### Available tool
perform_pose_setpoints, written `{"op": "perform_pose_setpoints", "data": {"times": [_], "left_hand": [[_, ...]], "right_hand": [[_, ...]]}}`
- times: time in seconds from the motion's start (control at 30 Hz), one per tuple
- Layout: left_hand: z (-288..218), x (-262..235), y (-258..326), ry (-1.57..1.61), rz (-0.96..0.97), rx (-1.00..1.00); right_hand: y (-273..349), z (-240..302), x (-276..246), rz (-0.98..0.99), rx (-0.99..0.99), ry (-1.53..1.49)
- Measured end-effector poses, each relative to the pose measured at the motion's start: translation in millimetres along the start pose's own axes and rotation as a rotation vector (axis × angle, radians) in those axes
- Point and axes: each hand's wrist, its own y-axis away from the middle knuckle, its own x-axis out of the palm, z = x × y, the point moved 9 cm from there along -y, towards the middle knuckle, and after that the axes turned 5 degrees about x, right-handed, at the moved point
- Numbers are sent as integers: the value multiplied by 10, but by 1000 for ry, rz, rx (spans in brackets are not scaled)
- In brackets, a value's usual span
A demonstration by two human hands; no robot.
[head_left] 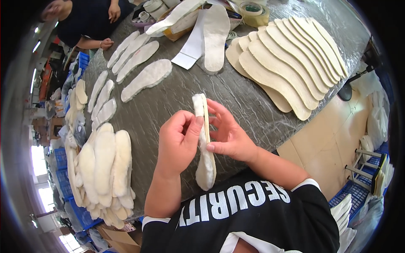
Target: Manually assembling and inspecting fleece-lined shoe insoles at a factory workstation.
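Upright on its edge in front of my chest is a fleecy insole [206, 170], white and fluffy on its left side and flat cream along its right. My left hand [179, 137] pinches its left side with thumb and curled fingers. From the right, my right hand [231, 135] grips it, thumb on the near part and fingers along the back edge. Whether it is one layer or two pressed together I cannot tell. Past my fingers, single pale insoles [147, 80] lie spread on the dark, plastic-covered table [168, 103].
A fanned stack of cream insoles [291, 59] covers the table's right. Fluffy insoles [105, 164] pile up on the left. At the back are a white card [192, 48], a grey-white insole [216, 38] and tape rolls [252, 10]. Another person [90, 21] stands at the far left.
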Motion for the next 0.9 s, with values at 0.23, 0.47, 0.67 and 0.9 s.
{"op": "perform_pose_setpoints", "data": {"times": [0.23,0.47,0.67,0.9], "left_hand": [[85,73,-5,226,2,-60],[101,198,-33,297,29,-74],[147,142,-9,360,-92,-112],[-707,-229,304,-527,-244,711]], "right_hand": [[27,-71,29,78,48,39],[-20,-48,11,104,49,32],[-77,105,94,144,16,10],[-278,379,179,452,275,254]]}}
